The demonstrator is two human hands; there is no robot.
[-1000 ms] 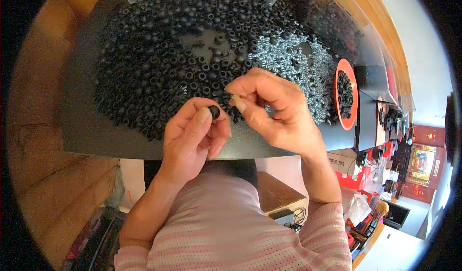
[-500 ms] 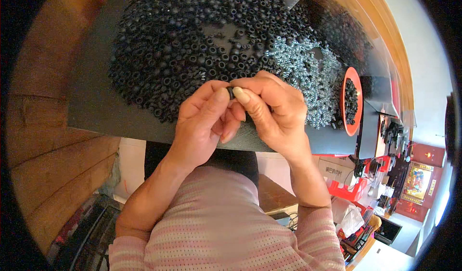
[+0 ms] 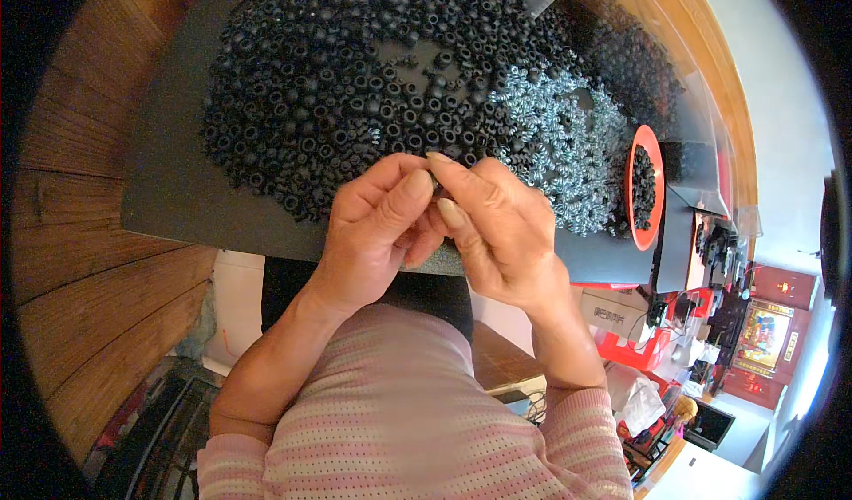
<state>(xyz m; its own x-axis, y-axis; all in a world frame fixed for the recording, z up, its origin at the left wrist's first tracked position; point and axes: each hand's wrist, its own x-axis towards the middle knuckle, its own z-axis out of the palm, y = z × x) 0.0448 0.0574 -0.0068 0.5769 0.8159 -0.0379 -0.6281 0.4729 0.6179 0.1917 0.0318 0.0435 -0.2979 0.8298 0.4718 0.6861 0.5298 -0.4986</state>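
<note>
Above the near edge of a dark worktop (image 3: 169,200), a person's left hand (image 3: 377,216) pinches a small black piece (image 3: 434,181) between thumb and bent forefinger, the grip closed. The right hand (image 3: 508,225) meets it there, its thumb now dropped away from the piece where half a second ago it pressed close. That thumb and forefinger stand parted, the forefinger's tip at the piece's upper side; whether the curled fingers hold anything cannot be told. The shift suggests the left hand alone now bears the piece while the right adjusts its touch. Beyond, black cup-like parts (image 3: 311,83) spread toward the worktop's far edge, silver springs (image 3: 555,136) lie to their right, and an orange bowl (image 3: 658,176) of dark parts (image 3: 643,189) sits by the right edge.
</note>
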